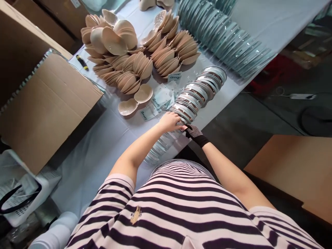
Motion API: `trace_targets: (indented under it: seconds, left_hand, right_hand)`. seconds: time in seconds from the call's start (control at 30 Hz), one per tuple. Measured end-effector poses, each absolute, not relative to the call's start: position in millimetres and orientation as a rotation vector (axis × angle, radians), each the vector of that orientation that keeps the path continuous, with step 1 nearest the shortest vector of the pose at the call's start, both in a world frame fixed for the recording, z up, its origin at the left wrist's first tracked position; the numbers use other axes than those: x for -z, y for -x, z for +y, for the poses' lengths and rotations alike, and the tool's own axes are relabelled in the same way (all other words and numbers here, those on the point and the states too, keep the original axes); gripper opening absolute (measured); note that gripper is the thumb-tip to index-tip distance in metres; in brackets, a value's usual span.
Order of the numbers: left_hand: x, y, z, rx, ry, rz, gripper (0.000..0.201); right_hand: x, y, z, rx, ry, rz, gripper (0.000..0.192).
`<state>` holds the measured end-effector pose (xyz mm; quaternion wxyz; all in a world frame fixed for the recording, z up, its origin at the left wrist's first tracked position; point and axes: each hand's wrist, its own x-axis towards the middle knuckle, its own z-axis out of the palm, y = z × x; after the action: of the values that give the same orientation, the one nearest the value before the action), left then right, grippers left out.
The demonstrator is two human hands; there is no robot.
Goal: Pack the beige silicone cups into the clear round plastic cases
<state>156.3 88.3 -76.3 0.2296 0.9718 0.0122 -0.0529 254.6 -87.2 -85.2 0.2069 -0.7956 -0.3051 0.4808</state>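
Note:
A row of filled, transparent plastic cases (198, 91) stands on edge along the table, with beige layers showing inside. My bare left hand (169, 121) is at the near end of this row, its fingers bent over the last case. Close beside it, my right hand (194, 133), in a black dotted fingerless glove, pinches the rim of that case; the fingertips partly hide the grip. More transparent cases (158, 148) lie below my left forearm. Left of the row are printed cards (149, 112) and a loose pair of beige bra cups (136, 99).
Stacked beige bra cups (124, 65) cover the table's middle. A long row of nested transparent cases (228, 41) lies at the far right. A black-and-yellow cutter (82, 63) rests near a cardboard box (49, 107). A white basket (38, 186) stands lower left, more cardboard (293, 169) right.

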Motion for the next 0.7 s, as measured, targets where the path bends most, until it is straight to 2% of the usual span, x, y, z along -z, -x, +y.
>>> trace_targets:
  seconds: [0.1, 0.2, 0.33, 0.43, 0.5, 0.6, 0.63, 0.7]
  left_hand:
    - [81, -172, 101, 0.247, -2.664, 0.036, 0.037]
    - [83, -173, 105, 0.193, -2.640, 0.021, 0.037]
    - [83, -145, 99, -0.216, -2.556, 0.235, 0.025]
    - [92, -115, 100, -0.533, -2.348, 0.684, 0.021]
    - [103, -98, 106, -0.536, -2.225, 0.966, 0.015]
    - [121, -76, 122, -0.411, -2.106, 1.285, 0.011]
    - [125, -71, 128, -0.371, -2.078, 1.354, 0.014]
    - [130, -65, 140, -0.328, -2.030, 1.429, 0.018]
  right_hand:
    - [71, -252, -75, -1.204, 2.447, -1.101, 0.040]
    - [55, -247, -63, -1.110, 2.650, -1.375, 0.039]
    - [32, -255, -52, -1.054, 2.753, -1.669, 0.042]
    - [18, -274, -25, -1.025, 2.638, -1.849, 0.044]
    - [18, -284, 11, -0.951, 2.470, -1.971, 0.043]
    - [39, -282, 85, -0.859, 2.154, -2.141, 0.030]
    - [50, -277, 110, -0.820, 2.082, -2.190, 0.031]
    - [74, -266, 158, -0.696, 2.009, -2.255, 0.048]
